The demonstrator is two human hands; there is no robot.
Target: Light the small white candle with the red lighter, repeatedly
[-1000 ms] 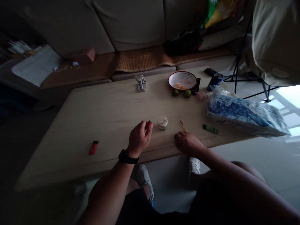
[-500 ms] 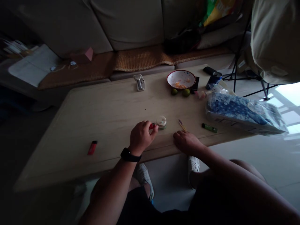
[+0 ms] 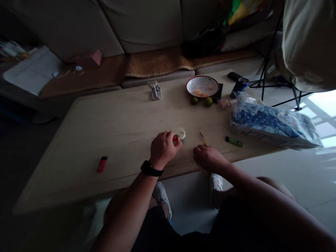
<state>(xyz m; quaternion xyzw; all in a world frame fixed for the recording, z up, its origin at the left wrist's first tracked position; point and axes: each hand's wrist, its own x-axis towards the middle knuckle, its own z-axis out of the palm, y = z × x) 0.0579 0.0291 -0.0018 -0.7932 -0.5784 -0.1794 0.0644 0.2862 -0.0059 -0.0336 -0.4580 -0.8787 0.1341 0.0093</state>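
Along the lower left of the desk, we see a red lighter lying by itself. Nearer the middle, our left hand curls closed, pinching a second red lighter between fingers and thumb, its tip touching a small round jar. Just right of that, our right hand lies open and palm-down on the desk, beside thin purple-tipped sticks, with a green lighter farther right.

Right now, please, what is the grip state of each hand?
Left hand: closed, holding a small red lighter.
Right hand: open, resting on the pale wooden table.
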